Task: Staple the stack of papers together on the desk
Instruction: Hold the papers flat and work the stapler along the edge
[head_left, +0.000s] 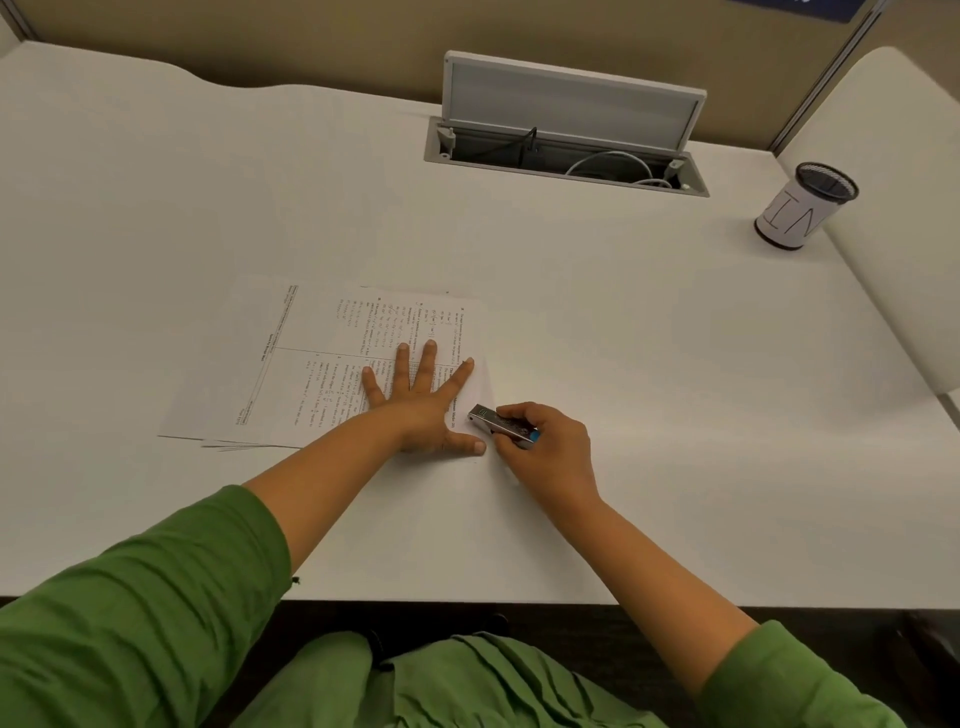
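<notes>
- Stack of papers lay flat on the white desk, left of centre, printed side up; lower-left sheet edges were slightly fanned.
- Left hand was flat on the stack's right part, fingers straight and spread, pressing it down; thumb pointed right near the near-right corner.
- Stapler, small and metallic with a blue end, sat at that near-right corner, nose just beside the left thumb.
- Right hand gripped the stapler, fingers curled over its top.
- Couldn't tell whether the paper corner was inside the stapler's mouth.
- Open cable hatch with its lid up was at the desk's back.
- Mesh pen cup with a paper wrap stood far right.
</notes>
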